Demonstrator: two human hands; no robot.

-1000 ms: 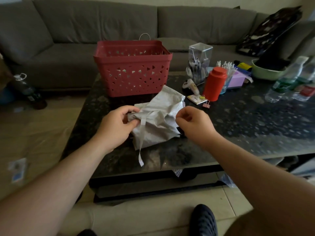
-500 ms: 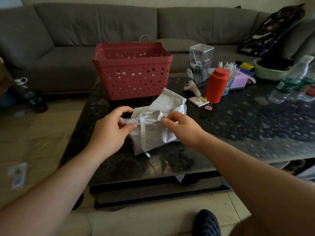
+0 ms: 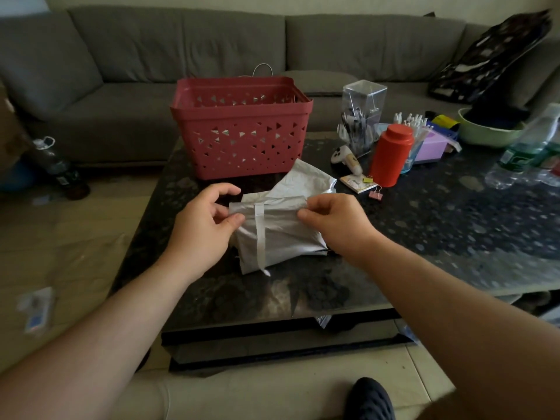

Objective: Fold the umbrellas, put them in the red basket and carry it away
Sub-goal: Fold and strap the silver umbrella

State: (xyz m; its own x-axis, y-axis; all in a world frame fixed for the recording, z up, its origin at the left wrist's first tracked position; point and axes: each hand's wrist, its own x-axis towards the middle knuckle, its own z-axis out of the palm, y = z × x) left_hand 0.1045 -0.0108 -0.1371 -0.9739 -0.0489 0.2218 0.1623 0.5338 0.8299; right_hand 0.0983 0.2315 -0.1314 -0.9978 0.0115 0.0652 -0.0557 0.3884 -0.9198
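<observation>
Silver umbrella (image 3: pixel 281 234) sits on the desk (image 3: pixel 454 237) near its front edge, just in front of the red basket (image 3: pixel 242 128), not touching it. Canopy is bundled, not tight yet; one flap sticks up toward the back. Strap (image 3: pixel 260 237) hangs loose down the front, unfastened.

Left hand (image 3: pixel 203 228): fingers pinched on the bundle's left end. Right hand (image 3: pixel 336 221): fingers pinched on the top fold at the right.

Risks, as I judge them:
- fabric looks slick, so folds likely spring open if either pinch lets go before the strap is wrapped
- loose flap gets trapped outside the strap, giving a bulky bundle
- strap tail could slip under the bundle

Basket looks empty from here; interior only partly visible.

Surface: dark speckled glossy stone top. Back right corner is cluttered: red canister (image 3: pixel 391 156), clear pen holder (image 3: pixel 362 116), water bottles (image 3: pixel 521 153), green bowl (image 3: pixel 488 131). Grey sofa (image 3: pixel 181 50) behind, pale tiled floor, dim light.
</observation>
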